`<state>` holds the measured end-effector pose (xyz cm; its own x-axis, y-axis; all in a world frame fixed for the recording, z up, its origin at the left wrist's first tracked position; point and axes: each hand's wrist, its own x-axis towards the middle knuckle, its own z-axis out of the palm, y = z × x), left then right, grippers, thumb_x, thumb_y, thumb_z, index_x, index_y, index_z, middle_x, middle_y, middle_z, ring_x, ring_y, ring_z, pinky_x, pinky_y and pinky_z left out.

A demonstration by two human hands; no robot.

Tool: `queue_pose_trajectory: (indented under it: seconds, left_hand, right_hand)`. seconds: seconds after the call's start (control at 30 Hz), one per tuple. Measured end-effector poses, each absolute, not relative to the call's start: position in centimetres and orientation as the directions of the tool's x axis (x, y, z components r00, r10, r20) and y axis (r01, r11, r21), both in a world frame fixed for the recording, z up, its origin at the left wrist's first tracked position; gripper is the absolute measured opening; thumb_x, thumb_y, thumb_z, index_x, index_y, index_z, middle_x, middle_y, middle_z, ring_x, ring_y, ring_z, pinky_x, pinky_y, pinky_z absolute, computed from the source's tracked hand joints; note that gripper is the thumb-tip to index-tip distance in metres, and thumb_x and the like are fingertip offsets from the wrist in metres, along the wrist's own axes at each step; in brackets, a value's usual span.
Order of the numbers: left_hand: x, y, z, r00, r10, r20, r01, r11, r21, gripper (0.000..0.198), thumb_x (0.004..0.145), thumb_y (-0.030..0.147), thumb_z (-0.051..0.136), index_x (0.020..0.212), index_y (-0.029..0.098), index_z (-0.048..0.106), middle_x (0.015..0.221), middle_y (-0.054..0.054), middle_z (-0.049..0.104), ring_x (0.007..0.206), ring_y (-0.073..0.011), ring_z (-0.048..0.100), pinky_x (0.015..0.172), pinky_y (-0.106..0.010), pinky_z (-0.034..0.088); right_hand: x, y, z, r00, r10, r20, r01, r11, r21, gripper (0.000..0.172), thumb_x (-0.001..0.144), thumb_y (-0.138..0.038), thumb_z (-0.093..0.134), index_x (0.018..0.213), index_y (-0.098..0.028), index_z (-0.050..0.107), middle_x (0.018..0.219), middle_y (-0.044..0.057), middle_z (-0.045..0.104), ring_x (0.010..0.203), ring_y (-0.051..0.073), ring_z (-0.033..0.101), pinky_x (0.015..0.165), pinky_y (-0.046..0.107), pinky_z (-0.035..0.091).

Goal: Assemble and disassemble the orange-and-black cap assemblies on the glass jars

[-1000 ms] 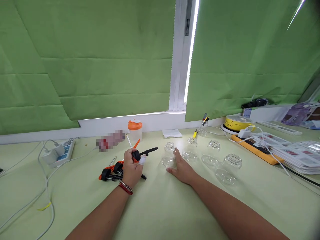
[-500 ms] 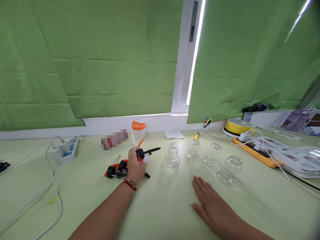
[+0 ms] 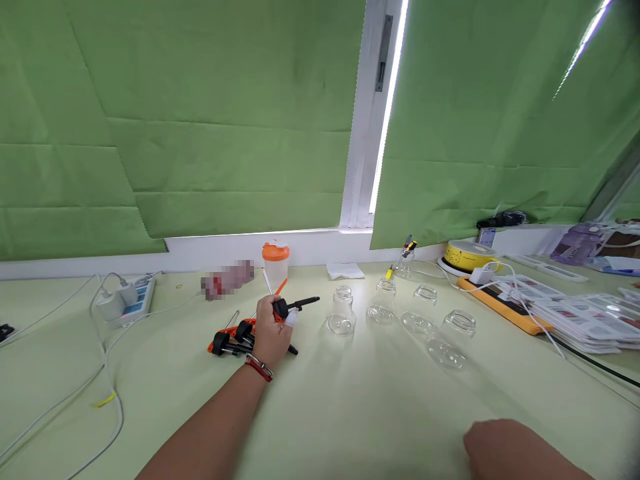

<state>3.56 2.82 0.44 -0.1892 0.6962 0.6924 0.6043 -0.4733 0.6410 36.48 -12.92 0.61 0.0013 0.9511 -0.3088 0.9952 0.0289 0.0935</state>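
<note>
My left hand (image 3: 271, 339) is closed on a black-and-orange bottle top (image 3: 281, 308), whose thin black tip points right. Underneath and beside the hand lie several similar black-and-orange tops (image 3: 223, 343) with round black collars and metal tubes, partly hidden by it. To the right stand clear open-necked glass bottles: one (image 3: 342, 313) nearest the left hand, a second (image 3: 383, 303), a third (image 3: 421, 312) and a fourth (image 3: 453, 341). My right hand (image 3: 515, 448) is at the lower right, slightly blurred and apart from the bottles. Its fingers are turned out of sight.
An orange-lidded cup (image 3: 275, 263) and a folded white tissue (image 3: 345, 271) sit along the wall. White cables and a power strip (image 3: 140, 301) are at left. On the right are screwdrivers in a jar (image 3: 404, 267), a yellow tin (image 3: 469, 255), an orange power strip (image 3: 505, 310) and stacked cards (image 3: 585, 320).
My right hand has left its flat resting spot on the table, moved down and right, and turned so its fingers no longer show. The left hand keeps its hold; the view has shifted slightly.
</note>
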Motion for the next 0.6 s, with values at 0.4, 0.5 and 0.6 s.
queue_pose_trajectory:
  seconds: [0.4, 0.5, 0.6]
  left_hand:
    - [3.2, 3.6, 0.0, -0.159, 0.726, 0.669, 0.582, -0.479, 0.657, 0.036, 0.072, 0.032, 0.062, 0.104, 0.022, 0.046, 0.099, -0.005, 0.048, 0.088, -0.0204, 0.052, 0.078, -0.038, 0.045]
    - [3.2, 3.9, -0.1, -0.162, 0.741, 0.652, 0.575, -0.466, 0.672, 0.038, 0.072, 0.033, 0.063, 0.105, 0.022, 0.047, 0.100, -0.005, 0.049, 0.089, -0.0208, 0.052, 0.079, -0.038, 0.045]
    - [3.2, 3.9, -0.2, -0.165, 0.761, 0.628, 0.553, -0.456, 0.697, 0.041, 0.072, 0.036, 0.064, 0.106, 0.022, 0.048, 0.101, -0.006, 0.050, 0.091, -0.0209, 0.053, 0.081, -0.039, 0.044]
  right_hand:
    - [28.0, 2.0, -3.3, 0.117, 0.972, 0.202, 0.612, 0.090, -0.786, 0.081, 0.064, -0.051, 0.064, 0.131, -0.019, 0.031, 0.131, 0.012, 0.041, 0.115, 0.026, 0.045, 0.092, 0.037, 0.040]
    - [26.5, 3.8, -3.3, 0.047, 0.967, 0.249, 0.604, 0.171, -0.778, 0.084, 0.060, -0.051, 0.067, 0.130, -0.022, 0.031, 0.129, 0.011, 0.044, 0.118, 0.027, 0.043, 0.095, 0.040, 0.038]
    - [25.7, 4.4, -2.6, -0.012, 0.973, 0.229, 0.590, 0.192, -0.784, 0.074, 0.059, -0.047, 0.071, 0.121, -0.023, 0.038, 0.124, 0.008, 0.049, 0.114, 0.026, 0.047, 0.094, 0.039, 0.038]
